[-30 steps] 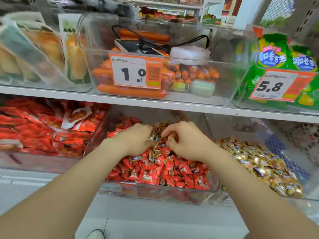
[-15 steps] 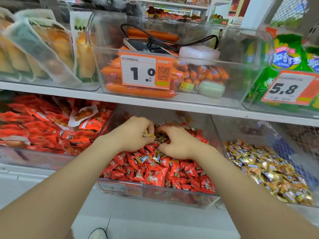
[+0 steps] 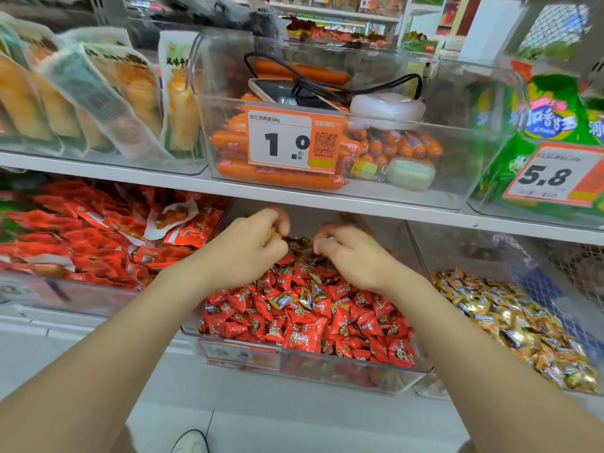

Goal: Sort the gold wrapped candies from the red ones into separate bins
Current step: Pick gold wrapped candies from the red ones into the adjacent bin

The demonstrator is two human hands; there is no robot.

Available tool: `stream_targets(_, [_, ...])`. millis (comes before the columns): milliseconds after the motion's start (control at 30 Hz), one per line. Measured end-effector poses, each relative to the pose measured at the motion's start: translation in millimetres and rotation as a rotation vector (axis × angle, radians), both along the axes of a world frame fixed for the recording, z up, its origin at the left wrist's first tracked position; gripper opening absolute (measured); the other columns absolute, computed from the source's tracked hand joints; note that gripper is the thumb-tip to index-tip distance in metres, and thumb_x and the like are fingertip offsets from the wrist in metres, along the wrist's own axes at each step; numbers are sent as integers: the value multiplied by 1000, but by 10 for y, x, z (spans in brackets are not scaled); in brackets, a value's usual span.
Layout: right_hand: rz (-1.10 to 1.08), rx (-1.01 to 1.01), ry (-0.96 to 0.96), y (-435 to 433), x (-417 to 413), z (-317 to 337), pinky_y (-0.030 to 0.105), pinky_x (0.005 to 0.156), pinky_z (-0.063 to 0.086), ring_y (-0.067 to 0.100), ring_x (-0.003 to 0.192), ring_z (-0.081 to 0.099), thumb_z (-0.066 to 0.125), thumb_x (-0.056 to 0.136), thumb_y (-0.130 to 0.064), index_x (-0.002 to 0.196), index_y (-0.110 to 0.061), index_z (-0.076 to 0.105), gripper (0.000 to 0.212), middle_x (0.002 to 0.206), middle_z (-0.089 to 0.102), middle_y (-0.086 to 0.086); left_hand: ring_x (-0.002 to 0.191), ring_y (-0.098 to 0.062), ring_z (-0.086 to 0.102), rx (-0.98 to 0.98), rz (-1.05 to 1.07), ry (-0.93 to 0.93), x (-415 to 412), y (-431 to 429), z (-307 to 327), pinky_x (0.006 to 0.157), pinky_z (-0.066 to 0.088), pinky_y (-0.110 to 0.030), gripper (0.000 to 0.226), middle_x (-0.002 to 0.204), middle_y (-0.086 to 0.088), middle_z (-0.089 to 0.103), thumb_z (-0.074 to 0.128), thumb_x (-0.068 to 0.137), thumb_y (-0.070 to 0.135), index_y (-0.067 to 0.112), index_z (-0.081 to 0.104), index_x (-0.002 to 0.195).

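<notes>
Now that both have lifted off the heap in the middle bin (image 3: 294, 366), left hand (image 3: 248, 256) and right hand (image 3: 354, 259) each pinch gold candies (image 3: 272, 234) in a narrow grip; gold bin (image 3: 464, 253) waits just right.

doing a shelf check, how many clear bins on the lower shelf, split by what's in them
red candy bin with gold strays: 1
gold candy bin: 1
red snack packet bin: 1
total: 3
</notes>
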State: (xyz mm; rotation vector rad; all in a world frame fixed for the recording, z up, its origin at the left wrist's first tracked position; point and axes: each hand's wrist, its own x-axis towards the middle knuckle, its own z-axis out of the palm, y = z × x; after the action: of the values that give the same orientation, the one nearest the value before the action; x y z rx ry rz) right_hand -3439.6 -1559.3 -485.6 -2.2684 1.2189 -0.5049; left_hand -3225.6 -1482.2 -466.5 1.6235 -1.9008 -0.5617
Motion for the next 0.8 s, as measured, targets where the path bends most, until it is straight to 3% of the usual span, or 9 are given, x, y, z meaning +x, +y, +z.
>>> stream_targets(100, [-31, -40, -32, 142, -35, 96, 37, 62, 44, 17, 61, 51, 47, 100, -33, 76, -11, 57, 35, 64, 57, 2, 46, -5, 48, 50, -85, -132, -46, 74, 20, 48, 39, -20, 26, 58, 6, 58, 47, 102, 17, 28, 70, 96])
stream_targets(167, [-40, -39, -53, 222, -50, 130, 35, 55, 41, 12, 49, 48, 47, 106, -34, 73, -8, 58, 43, 56, 58, 5, 57, -4, 55, 73, -119, -208, -54, 123, -5, 55, 40, -19, 26, 67, 7, 63, 51, 106, 34, 28, 69, 88])
stream_targets(300, [38, 200, -144, 350, -155, 143, 27, 44, 44, 9, 48, 58, 52, 108, -14, 105, -16, 74, 23, 83, 75, 11, 79, -9, 54, 160, -147, -318, -28, 157, -84, 69, 47, -35, 31, 81, 2, 66, 62, 99, 54, 29, 65, 82])
stream_targets(367, [74, 240, -88, 361, -244, 141, 26, 45, 40, 13, 48, 50, 49, 105, -7, 109, -21, 77, 31, 78, 73, 7, 87, -7, 56, 170, -140, -363, -42, 186, -99, 79, 53, -37, 27, 89, 2, 68, 68, 93, 59, 33, 71, 93])
stream_targets(467, [60, 141, 59, 359, -356, 209, 26, 50, 36, 15, 44, 39, 50, 99, -10, 92, -26, 81, 36, 52, 54, -6, 93, -20, 66, 195, -131, -421, -81, 200, -129, 84, 58, -41, 46, 101, -1, 72, 75, 82, 68, 30, 75, 109])
stream_targets(567, [106, -15, 282, 391, -427, 225, 23, 68, 48, 0, 50, 56, 69, 94, -23, 94, -29, 80, 12, 47, 57, -20, 92, -22, 71, 228, -152, -460, -106, 180, -149, 84, 59, -42, 48, 101, 0, 76, 78, 80, 67, 27, 77, 106])
stream_targets(633, [169, 37, 399, 431, -435, 164, 22, 69, 47, -3, 59, 61, 81, 91, -37, 112, -30, 79, 22, 55, 62, -16, 89, -17, 70, 206, -170, -470, -112, 166, -158, 84, 58, -40, 32, 94, 5, 75, 72, 92, 56, 27, 77, 102])
stream_targets(700, [198, 82, 432, 441, -445, 114, 23, 66, 46, -2, 63, 60, 84, 88, -43, 119, -30, 76, 35, 64, 64, -12, 84, -19, 69, 193, -163, -472, -118, 161, -155, 84, 57, -42, 32, 88, 1, 74, 56, 103, 43, 18, 76, 97])
stream_targets(800, [186, 48, 345, 443, -472, 157, 22, 58, 43, 2, 54, 55, 86, 86, -40, 97, -28, 79, 18, 58, 62, -8, 74, -21, 60, 163, -124, -396, -138, 173, -131, 82, 56, -49, 46, 84, -8, 71, 41, 102, 39, 5, 69, 91])
